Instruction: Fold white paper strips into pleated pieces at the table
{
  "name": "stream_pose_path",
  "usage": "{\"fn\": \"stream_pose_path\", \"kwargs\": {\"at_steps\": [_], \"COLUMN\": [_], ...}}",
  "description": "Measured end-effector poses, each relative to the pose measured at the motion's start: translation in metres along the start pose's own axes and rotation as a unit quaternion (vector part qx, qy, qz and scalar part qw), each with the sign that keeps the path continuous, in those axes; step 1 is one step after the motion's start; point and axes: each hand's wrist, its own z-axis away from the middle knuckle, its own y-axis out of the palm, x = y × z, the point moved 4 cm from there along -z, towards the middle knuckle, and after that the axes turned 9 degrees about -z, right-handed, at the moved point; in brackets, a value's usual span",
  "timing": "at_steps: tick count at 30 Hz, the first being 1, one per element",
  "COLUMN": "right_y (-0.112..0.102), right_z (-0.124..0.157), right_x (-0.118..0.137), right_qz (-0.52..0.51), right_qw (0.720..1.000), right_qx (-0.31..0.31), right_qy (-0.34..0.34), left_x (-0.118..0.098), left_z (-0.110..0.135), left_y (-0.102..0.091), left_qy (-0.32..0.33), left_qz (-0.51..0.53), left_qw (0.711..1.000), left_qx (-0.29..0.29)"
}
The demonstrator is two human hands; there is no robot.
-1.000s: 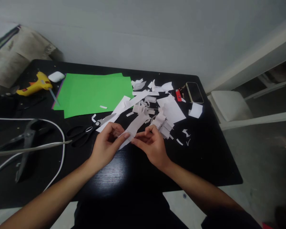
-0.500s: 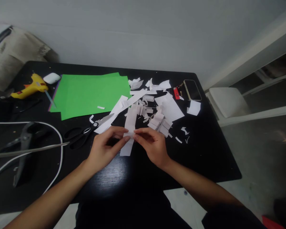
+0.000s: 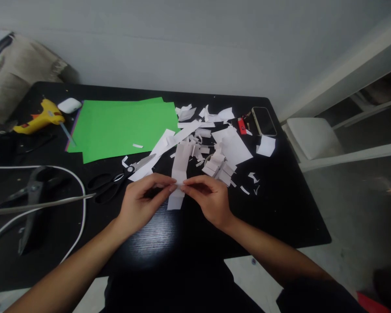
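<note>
Both my hands pinch a long white paper strip (image 3: 179, 167) over the black table (image 3: 280, 208). My left hand (image 3: 143, 202) grips its left edge with thumb and fingers closed. My right hand (image 3: 207, 198) pinches the right edge at the same spot, fingertips almost touching the left ones. The strip runs upright away from me, its lower end hanging below my fingers. Black scissors (image 3: 114, 180) lie just left of my left hand.
White paper scraps (image 3: 221, 152) litter the middle of the table. Green paper sheets (image 3: 120, 126) lie at the back left beside a yellow glue gun (image 3: 39, 119). A phone (image 3: 263, 121) and red lighter (image 3: 241, 126) sit at the back right. Pliers (image 3: 32, 195) and a white cable (image 3: 78, 187) are at left.
The paper strip has turned from slanting to upright between my hands, and my fingertips have come closer together on it.
</note>
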Motion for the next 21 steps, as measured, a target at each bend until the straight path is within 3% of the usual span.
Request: {"fn": "stream_pose_path", "kwargs": {"at_steps": [21], "right_y": [-0.0015], "right_z": [-0.0009], "right_x": [0.0016], "right_qz": [-0.002], "right_qw": [1.000], "right_qx": [-0.001], "right_qy": [0.002], "left_x": [0.0020], "left_z": [0.0025], "left_y": [-0.0032], "left_qy": [0.018], "left_qz": [0.028], "left_qw": [0.999], "left_qx": [-0.011]}}
